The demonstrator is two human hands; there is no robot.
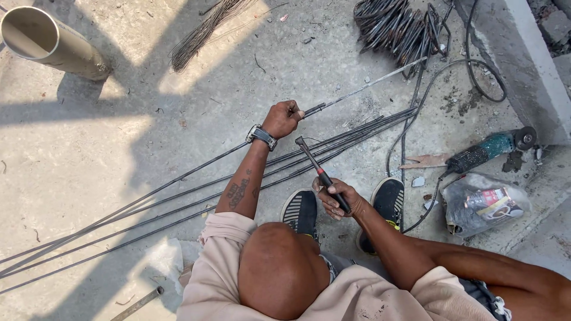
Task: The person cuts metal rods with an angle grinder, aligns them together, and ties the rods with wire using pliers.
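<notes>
The left hand [283, 119] is closed tight around one thin steel rod [363, 89], which runs out from the fist up to the right. The right hand [339, 199] is clamped on the handle of a hammer [315, 165] — its head stands just beside the left fist, above the bundle of long rods [178, 196] lying on the concrete floor [89, 148]. To the right rests an angle grinder [491, 147] — near a plastic bag [485, 205].

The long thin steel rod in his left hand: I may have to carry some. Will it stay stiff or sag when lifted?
Probably sags: the rod is very long and thin, held by the left hand at one spot. Likely springy, like the slightly bowed rods on the concrete. Round, so it may roll.
</notes>
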